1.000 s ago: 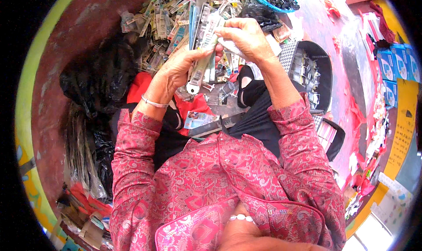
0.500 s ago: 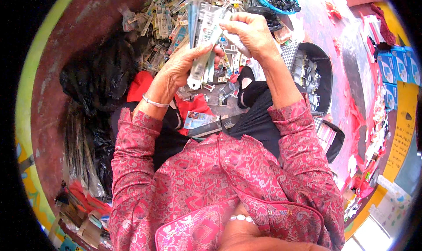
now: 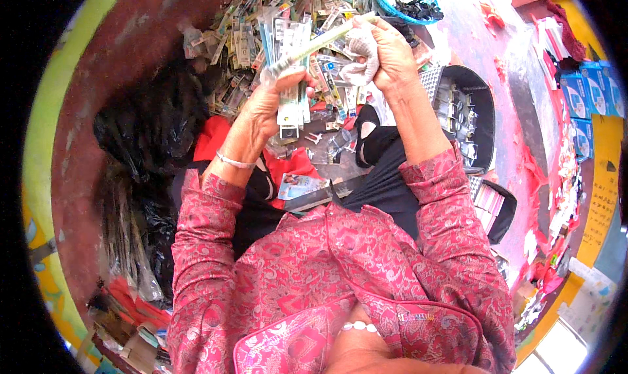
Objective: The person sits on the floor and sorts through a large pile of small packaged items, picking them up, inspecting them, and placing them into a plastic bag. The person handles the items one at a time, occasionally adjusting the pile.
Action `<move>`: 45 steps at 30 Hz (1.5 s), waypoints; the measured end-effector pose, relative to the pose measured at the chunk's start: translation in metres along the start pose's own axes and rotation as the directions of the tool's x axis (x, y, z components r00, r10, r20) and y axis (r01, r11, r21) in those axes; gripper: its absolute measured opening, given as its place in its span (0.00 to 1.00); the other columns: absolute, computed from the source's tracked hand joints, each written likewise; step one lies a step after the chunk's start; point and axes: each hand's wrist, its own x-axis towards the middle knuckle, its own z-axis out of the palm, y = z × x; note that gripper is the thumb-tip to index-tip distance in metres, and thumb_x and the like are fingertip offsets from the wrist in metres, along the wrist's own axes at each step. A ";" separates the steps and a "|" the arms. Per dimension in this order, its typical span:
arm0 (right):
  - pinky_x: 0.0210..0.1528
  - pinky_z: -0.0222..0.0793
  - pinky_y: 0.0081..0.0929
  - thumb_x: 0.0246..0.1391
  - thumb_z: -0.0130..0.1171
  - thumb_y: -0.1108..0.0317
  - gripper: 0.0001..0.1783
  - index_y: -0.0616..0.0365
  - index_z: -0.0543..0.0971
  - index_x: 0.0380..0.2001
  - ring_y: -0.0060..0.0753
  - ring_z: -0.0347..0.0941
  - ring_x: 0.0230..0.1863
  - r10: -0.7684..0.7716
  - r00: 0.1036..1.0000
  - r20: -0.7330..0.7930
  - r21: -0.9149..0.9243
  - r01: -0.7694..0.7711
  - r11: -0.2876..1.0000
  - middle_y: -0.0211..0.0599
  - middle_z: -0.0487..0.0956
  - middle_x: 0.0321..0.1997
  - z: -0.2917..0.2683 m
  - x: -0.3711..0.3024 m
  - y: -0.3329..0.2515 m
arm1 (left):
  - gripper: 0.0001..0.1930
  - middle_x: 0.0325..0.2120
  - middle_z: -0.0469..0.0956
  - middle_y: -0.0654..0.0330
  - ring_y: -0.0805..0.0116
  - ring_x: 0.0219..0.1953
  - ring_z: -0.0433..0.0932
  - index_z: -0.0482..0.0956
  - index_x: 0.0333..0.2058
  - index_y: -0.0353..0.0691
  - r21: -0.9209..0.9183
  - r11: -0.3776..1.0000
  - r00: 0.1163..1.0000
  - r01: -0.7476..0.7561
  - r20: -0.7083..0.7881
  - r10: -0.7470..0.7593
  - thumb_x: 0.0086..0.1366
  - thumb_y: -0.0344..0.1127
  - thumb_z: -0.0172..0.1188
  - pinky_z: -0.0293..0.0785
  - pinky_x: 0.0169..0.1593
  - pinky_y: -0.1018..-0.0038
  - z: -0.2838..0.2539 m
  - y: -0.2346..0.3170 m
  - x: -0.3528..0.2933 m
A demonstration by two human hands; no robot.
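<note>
My left hand [image 3: 265, 102] is closed round a bundle of long, flat plastic-wrapped packets [image 3: 292, 112], which fan out above and below the fingers. One pale green, narrow packet [image 3: 324, 41] slants up and right from that bundle. Its upper end is pinched in my right hand [image 3: 396, 58], which also holds a crumpled white cloth [image 3: 361, 58] against the palm. What the packets contain is too small to tell. Beyond both hands spreads a big heap of similar narrow packets [image 3: 243, 37].
A blue basket [image 3: 386, 6] with black pieces stands at the far right. Black bins [image 3: 485, 115] holding packets sit right of my leg. Black plastic bags [image 3: 147, 122] lie on the left, red cloth [image 3: 288, 163] between my legs. Blue boxes [image 3: 575, 99] stand at the right edge.
The right hand has drawn back slightly, and the pale green packet now slants between both hands. The bundle in the left hand has shifted a little left; the white cloth shows more.
</note>
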 end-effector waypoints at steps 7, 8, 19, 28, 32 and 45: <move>0.27 0.63 0.16 0.44 0.56 0.73 0.01 0.59 0.76 0.24 0.19 0.68 0.23 -0.610 0.788 0.079 -0.572 0.537 0.620 0.27 0.74 0.23 0.021 -0.019 0.006 | 0.14 0.31 0.72 0.56 0.67 0.29 0.73 0.68 0.39 0.35 -0.337 0.941 0.997 -0.012 0.073 0.039 0.53 0.30 0.56 0.75 0.35 0.72 0.003 0.000 0.006; 0.27 0.65 0.20 0.38 0.59 0.73 0.04 0.56 0.76 0.23 0.26 0.70 0.24 -0.718 0.573 0.394 -0.633 0.736 0.240 0.31 0.74 0.24 0.021 -0.016 0.005 | 0.17 0.34 0.72 0.55 0.64 0.33 0.74 0.68 0.42 0.37 -0.387 0.922 0.994 -0.011 0.100 0.054 0.54 0.35 0.56 0.75 0.36 0.68 -0.009 -0.002 0.014; 0.25 0.66 0.23 0.31 0.57 0.67 0.15 0.51 0.74 0.30 0.27 0.71 0.25 -0.347 0.418 0.840 -0.528 0.776 -0.344 0.27 0.72 0.26 0.015 -0.038 0.034 | 0.12 0.30 0.75 0.56 0.65 0.33 0.75 0.72 0.36 0.34 -0.151 0.985 0.995 -0.083 -0.069 0.074 0.51 0.28 0.56 0.73 0.40 0.68 0.010 0.014 0.000; 0.28 0.67 0.19 0.38 0.60 0.69 0.17 0.53 0.75 0.37 0.25 0.73 0.26 -0.033 0.762 0.646 -0.747 0.641 0.177 0.35 0.76 0.29 0.011 -0.038 0.011 | 0.13 0.27 0.75 0.56 0.63 0.28 0.76 0.70 0.36 0.31 -0.084 0.984 0.961 -0.159 -0.241 0.135 0.49 0.25 0.56 0.76 0.34 0.65 0.002 0.020 0.005; 0.25 0.66 0.18 0.41 0.59 0.64 0.10 0.60 0.75 0.25 0.20 0.71 0.22 -0.307 0.935 0.176 -0.706 0.338 0.622 0.31 0.75 0.20 0.014 -0.027 0.002 | 0.14 0.25 0.75 0.61 0.69 0.25 0.75 0.72 0.34 0.35 0.239 0.971 0.991 -0.004 -0.130 0.037 0.45 0.28 0.59 0.74 0.29 0.72 0.015 0.021 -0.007; 0.22 0.67 0.31 0.43 0.55 0.60 0.08 0.52 0.73 0.24 0.38 0.72 0.23 -0.618 0.653 0.438 -0.897 0.360 -0.256 0.35 0.71 0.25 0.000 -0.002 0.013 | 0.19 0.26 0.74 0.62 0.73 0.24 0.73 0.72 0.36 0.35 0.285 0.958 0.998 -0.022 0.060 0.005 0.42 0.29 0.63 0.70 0.28 0.79 0.027 0.006 -0.024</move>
